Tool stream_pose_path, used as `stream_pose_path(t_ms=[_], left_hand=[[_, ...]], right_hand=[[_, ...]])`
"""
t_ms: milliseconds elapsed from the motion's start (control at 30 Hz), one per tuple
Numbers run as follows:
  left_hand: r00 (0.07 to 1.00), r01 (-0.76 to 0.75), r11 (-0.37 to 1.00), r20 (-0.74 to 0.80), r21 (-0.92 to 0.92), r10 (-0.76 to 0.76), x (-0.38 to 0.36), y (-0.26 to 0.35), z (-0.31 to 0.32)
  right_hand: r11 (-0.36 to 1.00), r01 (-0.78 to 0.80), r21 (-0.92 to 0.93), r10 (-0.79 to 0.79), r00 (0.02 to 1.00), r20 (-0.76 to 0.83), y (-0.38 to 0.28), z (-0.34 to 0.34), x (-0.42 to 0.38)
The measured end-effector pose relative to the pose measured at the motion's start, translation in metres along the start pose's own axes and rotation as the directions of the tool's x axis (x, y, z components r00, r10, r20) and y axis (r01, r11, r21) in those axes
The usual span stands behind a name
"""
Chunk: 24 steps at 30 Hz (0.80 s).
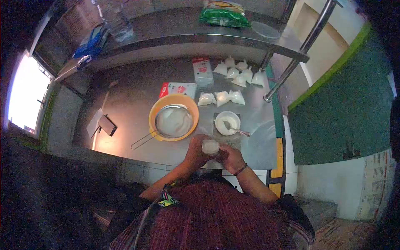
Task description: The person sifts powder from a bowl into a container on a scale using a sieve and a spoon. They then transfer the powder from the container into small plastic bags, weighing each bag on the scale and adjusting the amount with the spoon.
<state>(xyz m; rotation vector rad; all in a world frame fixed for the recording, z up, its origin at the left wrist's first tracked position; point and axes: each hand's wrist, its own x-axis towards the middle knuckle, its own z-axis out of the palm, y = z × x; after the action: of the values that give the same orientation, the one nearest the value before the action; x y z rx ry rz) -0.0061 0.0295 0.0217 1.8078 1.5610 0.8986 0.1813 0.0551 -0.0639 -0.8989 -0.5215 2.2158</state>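
Both hands meet at the table's front edge around a small plastic bag of white powder (211, 146). My left hand (195, 153) is closed on the bag from the left. My right hand (233, 160) closes on it from the right, its fingertips partly hidden. Just beyond stands a white bowl (227, 113) of white powder with a spoon (241, 132) resting in it, on a dark flat square base. Left of the bowl, an orange basin (153, 112) carries a wire sieve (143, 140) with white powder in its mesh.
Three filled bags (223, 98) lie behind the bowl, with several tied bags (239, 80) further back. White-and-red packets (203, 71) stand behind the basin. A dark stand-like object (107, 125) sits at left. A metal shelf (175, 40) overhangs the table's back, holding a green package (225, 16).
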Motion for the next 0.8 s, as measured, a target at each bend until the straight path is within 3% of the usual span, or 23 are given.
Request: stream_pose_path(t_ms=[33, 100, 233, 300, 333, 400, 467, 533, 600, 733, 800], left_hand=[[1.0, 0.008, 1.0, -0.005, 0.002, -0.008, -0.006, -0.012, 0.003], [0.978, -0.082, 0.971, -0.171, 0.224, 0.122, -0.017, -0.034, 0.01], [0.977, 0.004, 0.979, -0.209, 0.203, 0.04, -0.029, -0.063, 0.006], [0.995, 0.087, 0.992, 0.037, 0.089, -0.09, -0.034, -0.077, 0.003], [0.995, 0.084, 0.993, 0.04, 0.078, -0.088, -0.031, -0.064, -0.008], [0.941, 0.101, 0.99, 0.333, -0.099, -0.063, -0.028, -0.046, -0.03], [0.958, 0.078, 0.993, 0.284, -0.092, -0.049, -0.039, -0.069, -0.021], [0.972, 0.05, 0.996, 0.231, -0.076, -0.031, -0.042, -0.092, -0.015], [0.918, 0.281, 0.933, 0.348, -0.226, -0.192, -0.046, -0.11, -0.012], [0.894, 0.246, 0.937, 0.432, -0.249, -0.12, -0.048, -0.147, -0.008], [0.81, 0.581, 0.557, 0.49, -0.593, -0.323, -0.051, -0.143, -0.013]], right_hand=[[1.0, -0.007, -0.02, 0.008, 0.999, 0.038, 0.005, -0.004, 0.006], [0.999, -0.019, -0.041, 0.022, 0.997, 0.077, 0.012, -0.003, 0.01], [0.998, -0.039, -0.041, 0.039, 0.999, 0.011, 0.019, 0.02, 0.016], [0.998, -0.056, 0.01, 0.056, 0.998, -0.031, 0.031, 0.025, 0.02], [0.999, -0.037, -0.026, 0.036, 0.999, -0.025, 0.037, 0.023, 0.026], [0.997, -0.021, -0.071, 0.02, 0.999, -0.026, 0.046, 0.026, 0.03], [0.997, -0.043, -0.068, 0.034, 0.992, -0.122, 0.048, 0.038, 0.028], [0.996, -0.054, -0.074, 0.047, 0.994, -0.097, 0.053, 0.032, 0.035], [0.995, -0.065, -0.073, 0.059, 0.995, -0.078, 0.058, 0.028, 0.036], [0.998, -0.031, -0.052, 0.021, 0.984, -0.178, 0.061, 0.037, 0.028], [0.998, -0.024, -0.059, 0.011, 0.976, -0.216, 0.064, 0.037, 0.028]])
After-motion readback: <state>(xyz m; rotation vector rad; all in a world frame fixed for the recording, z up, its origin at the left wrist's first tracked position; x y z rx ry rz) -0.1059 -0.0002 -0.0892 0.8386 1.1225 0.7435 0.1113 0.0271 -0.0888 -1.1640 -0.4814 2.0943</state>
